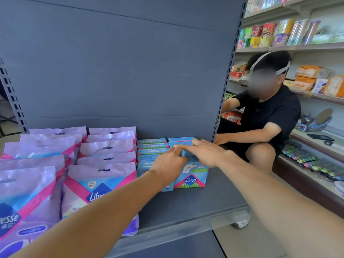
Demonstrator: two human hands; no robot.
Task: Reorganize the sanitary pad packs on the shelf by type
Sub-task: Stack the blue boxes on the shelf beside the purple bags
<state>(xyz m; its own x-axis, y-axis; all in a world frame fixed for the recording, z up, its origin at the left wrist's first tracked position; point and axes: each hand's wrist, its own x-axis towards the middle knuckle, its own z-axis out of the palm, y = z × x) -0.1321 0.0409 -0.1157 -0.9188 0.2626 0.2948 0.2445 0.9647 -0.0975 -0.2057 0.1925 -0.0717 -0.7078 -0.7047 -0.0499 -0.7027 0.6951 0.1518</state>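
Note:
Two rows of purple-and-pink Libresse pad bags [104, 175] fill the left of the grey shelf [204, 205]. Right of them stand two rows of small blue Libresse boxes [151, 146]; the front box of the right row [193, 178] faces me upside down. My left hand [167, 164] rests on the blue boxes between the rows, fingers pointing right. My right hand [206, 152] lies flat over the top of the right row, fingers stretched left and touching the left fingertips. Whether either hand pinches a box is hidden.
The shelf's grey back panel [130, 71] rises behind the packs, with slotted uprights at each side. A person in a black shirt [266, 116] crouches just right of the shelf. Stocked snack shelves [279, 36] line the far right wall.

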